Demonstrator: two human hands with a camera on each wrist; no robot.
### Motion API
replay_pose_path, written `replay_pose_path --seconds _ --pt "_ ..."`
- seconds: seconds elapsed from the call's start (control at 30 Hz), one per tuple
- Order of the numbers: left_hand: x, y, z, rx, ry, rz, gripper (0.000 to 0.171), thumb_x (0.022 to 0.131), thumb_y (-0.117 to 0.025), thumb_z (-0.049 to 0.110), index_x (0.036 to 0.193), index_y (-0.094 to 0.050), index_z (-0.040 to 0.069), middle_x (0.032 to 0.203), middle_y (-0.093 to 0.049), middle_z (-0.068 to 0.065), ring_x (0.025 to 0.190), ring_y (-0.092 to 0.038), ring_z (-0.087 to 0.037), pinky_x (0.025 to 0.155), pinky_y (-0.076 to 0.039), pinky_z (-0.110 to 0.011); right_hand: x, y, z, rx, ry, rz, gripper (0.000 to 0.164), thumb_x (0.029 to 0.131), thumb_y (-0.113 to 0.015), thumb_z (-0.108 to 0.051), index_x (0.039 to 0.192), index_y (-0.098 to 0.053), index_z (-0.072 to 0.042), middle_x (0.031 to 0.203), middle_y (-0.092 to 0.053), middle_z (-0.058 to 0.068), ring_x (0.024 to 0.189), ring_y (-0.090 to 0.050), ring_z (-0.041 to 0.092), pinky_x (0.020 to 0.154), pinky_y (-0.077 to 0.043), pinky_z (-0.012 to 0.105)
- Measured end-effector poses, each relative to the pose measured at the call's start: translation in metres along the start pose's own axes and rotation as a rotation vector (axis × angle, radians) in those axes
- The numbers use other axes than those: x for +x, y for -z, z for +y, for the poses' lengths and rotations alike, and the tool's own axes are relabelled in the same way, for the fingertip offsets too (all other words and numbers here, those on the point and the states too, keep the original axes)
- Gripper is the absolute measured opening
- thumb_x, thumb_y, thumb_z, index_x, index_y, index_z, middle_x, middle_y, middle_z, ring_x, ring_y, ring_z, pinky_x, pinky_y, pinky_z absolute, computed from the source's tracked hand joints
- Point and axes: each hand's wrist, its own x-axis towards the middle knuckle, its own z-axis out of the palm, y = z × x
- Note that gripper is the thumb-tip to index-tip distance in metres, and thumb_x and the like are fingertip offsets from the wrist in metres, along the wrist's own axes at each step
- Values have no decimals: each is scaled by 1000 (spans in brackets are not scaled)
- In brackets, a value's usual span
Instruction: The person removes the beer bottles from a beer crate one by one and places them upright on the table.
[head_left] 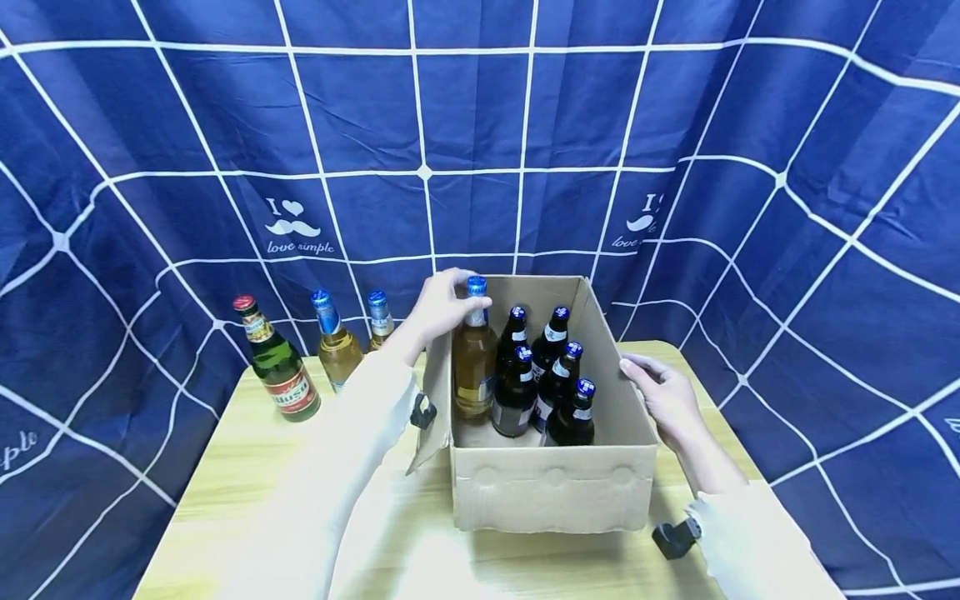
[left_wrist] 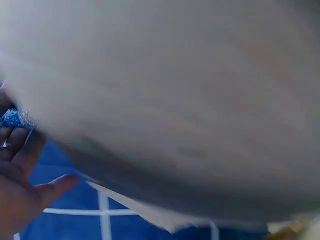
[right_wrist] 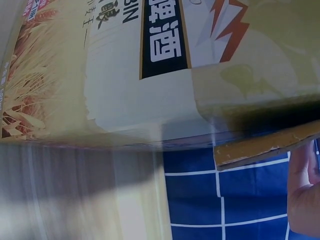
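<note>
My left hand (head_left: 442,307) grips the neck of an amber beer bottle (head_left: 474,367) just under its blue cap. That bottle stands upright inside the open cardboard box (head_left: 553,492), at its left side. Several dark beer bottles (head_left: 514,400) with blue caps are beside it in the box. At the right wall, my right hand (head_left: 666,398) holds the box's top edge. In the left wrist view, a blurred pale surface covers most of the picture, and the left hand (left_wrist: 22,185) shows at the left edge. The box's printed outer side (right_wrist: 145,105) fills the upper right wrist view.
Left of the box, a green bottle (head_left: 281,367) with a red cap and two amber bottles (head_left: 337,350) with blue caps stand on the wooden table (head_left: 225,492). The left sleeve partly hides the amber ones. A blue gridded curtain (head_left: 480,125) hangs behind the table.
</note>
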Motion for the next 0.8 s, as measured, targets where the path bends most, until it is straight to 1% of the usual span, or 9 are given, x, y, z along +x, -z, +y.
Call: replay_pose_path --seconds 0.1,0.2,0.27,0.4,0.5,0.63,0.67,0.73,0.8 --pt "2 12 19 -56 -43 34 36 83 -75 18 111 -64 -2 99 -62 -12 89 -58 -23 80 -47 -33 -1 0 0 10 4 0 49 92 -64 -28 123 -57 9 84 -63 -21 85 -56 -1 71 -45 14" --pt "3 28 38 -82 -83 82 35 85 -73 16 113 -63 -2 100 -59 -12 89 -58 -23 79 -47 -33 -1 0 0 21 4 -2 48 92 -65 -28 122 -58 9 84 -63 -20 83 -56 0 69 -47 15" --pt "3 40 50 -89 -110 129 34 85 -72 16 113 -62 -2 99 -59 -12 88 -57 -23 78 -47 -32 -1 0 -1 31 0 -4 46 92 -65 -27 121 -59 8 83 -64 -19 83 -57 0 69 -48 16" --pt "0 64 76 -111 -185 270 32 85 -73 17 111 -64 -1 98 -58 -9 87 -55 -19 76 -45 -28 -1 1 0 54 -6 -6 37 92 -65 -26 116 -64 2 83 -64 -18 80 -58 0 66 -49 17" --pt "-7 80 94 -216 -279 414 28 83 -74 10 105 -65 -4 95 -58 -7 85 -57 -17 78 -47 -25 -1 0 0 54 -7 -7 36 92 -65 -26 116 -65 0 82 -64 -17 79 -58 0 65 -50 18" --pt "-19 101 113 -368 -438 603 23 80 -73 0 99 -65 -9 92 -61 -5 84 -62 -17 80 -52 -30 0 0 0 38 -4 -8 43 92 -65 -26 120 -60 7 83 -64 -18 81 -58 0 66 -50 17" --pt "-23 107 117 -392 -453 639 21 80 -73 -1 98 -66 -9 91 -62 -4 83 -63 -17 78 -52 -30 0 0 0 33 -4 -8 45 92 -65 -26 121 -59 8 83 -64 -18 81 -58 0 66 -49 17" --pt "-30 119 123 -450 -480 678 18 80 -72 -3 97 -67 -8 91 -63 -6 82 -64 -20 78 -53 -31 0 1 0 26 -7 -9 48 92 -64 -27 122 -58 9 83 -64 -19 81 -57 0 66 -49 17" --pt "-38 129 127 -495 -468 696 16 81 -71 -4 96 -68 -5 89 -64 -8 80 -64 -20 76 -52 -29 0 1 0 21 -13 -6 49 92 -64 -28 123 -57 9 83 -64 -19 81 -57 -1 65 -48 16"
